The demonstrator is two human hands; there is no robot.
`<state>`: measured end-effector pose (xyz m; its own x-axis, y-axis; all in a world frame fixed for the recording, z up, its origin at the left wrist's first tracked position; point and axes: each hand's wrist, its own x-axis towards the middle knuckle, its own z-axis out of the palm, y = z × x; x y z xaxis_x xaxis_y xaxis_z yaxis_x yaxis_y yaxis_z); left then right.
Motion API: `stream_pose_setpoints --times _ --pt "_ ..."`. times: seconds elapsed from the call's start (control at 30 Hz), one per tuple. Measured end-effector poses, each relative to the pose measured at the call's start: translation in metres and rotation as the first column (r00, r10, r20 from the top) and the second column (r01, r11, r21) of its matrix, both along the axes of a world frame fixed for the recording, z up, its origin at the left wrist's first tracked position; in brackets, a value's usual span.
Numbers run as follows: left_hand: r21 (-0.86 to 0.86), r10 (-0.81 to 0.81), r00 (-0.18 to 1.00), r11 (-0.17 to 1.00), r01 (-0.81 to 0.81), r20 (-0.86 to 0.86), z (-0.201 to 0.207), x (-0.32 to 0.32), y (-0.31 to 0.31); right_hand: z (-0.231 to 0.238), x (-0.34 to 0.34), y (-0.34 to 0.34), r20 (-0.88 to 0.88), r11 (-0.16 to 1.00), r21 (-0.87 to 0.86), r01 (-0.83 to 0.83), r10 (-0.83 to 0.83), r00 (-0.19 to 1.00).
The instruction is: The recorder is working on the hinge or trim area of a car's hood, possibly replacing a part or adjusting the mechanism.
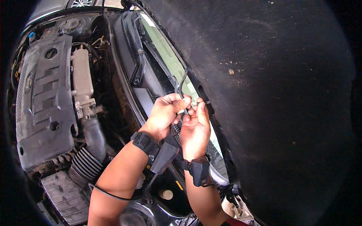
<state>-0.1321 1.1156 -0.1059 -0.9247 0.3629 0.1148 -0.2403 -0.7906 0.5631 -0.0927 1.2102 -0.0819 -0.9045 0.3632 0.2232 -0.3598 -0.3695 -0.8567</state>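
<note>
Head view: L hand (163,113) pinches dark bent strip (183,80) over windshield (164,47), betw. engine cover (44,101) & raised hood (279,101); R hand (195,130), fingers curled, sits close alongside, prob. to steady it; contact's hidden, so can't tell if it also pinches.

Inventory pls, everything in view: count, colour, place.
Silver car: 1, silver, top left
Blue cap: 1, blue, upper left
Engine cover: 1, dark grey, left
Metal housing: 1, dull silver, right of cover
Ribbed hose: 1, black, lower left
Finned box: 1, dark grey, lower left
Windscreen: 1, reflecting pale green, centre
Raised hood: 1, black, right
Bent rod: 1, black, centre
Beige cap: 1, beige, bottom centre
Wiring: uncountable, mostly dark, engine bay
Wrist devices: 2, black, one per wrist
Forearms: 2, bare, lower centre
Left hand: 1, bare, centre, on the rod
Right hand: 1, bare, beside left; grip unclear
</note>
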Motion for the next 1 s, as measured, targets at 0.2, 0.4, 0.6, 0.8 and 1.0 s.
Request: stream_pose_setpoints --times 0.2,0.4,0.6,0.8,1.0 --pt "-0.079 0.04 0.999 0.996 -0.041 -0.022 0.007 -0.004 -0.007 0.008 0.001 -0.002 0.043 0.998 -0.062 -0.019 0.022 0.999" --pt "0.006 0.058 0.998 0.998 -0.058 0.02 0.009 -0.002 0.001 0.008 -0.005 -0.008 -0.037 0.998 0.002 0.056 -0.056 0.998" --pt "0.02 0.088 0.993 0.996 -0.089 0.073 0.007 -0.004 0.001 -0.002 -0.009 -0.016 -0.061 0.98 0.061 0.189 -0.185 0.981" --pt "-0.131 0.114 0.99 0.984 -0.124 -0.078 0.009 -0.012 -0.001 -0.004 -0.011 -0.012 -0.109 0.967 0.108 0.231 -0.22 0.969" --pt "-0.025 0.105 0.993 0.994 -0.106 -0.045 0.003 -0.009 0.006 -0.001 -0.012 -0.016 -0.07 0.978 0.065 0.198 -0.193 0.979"
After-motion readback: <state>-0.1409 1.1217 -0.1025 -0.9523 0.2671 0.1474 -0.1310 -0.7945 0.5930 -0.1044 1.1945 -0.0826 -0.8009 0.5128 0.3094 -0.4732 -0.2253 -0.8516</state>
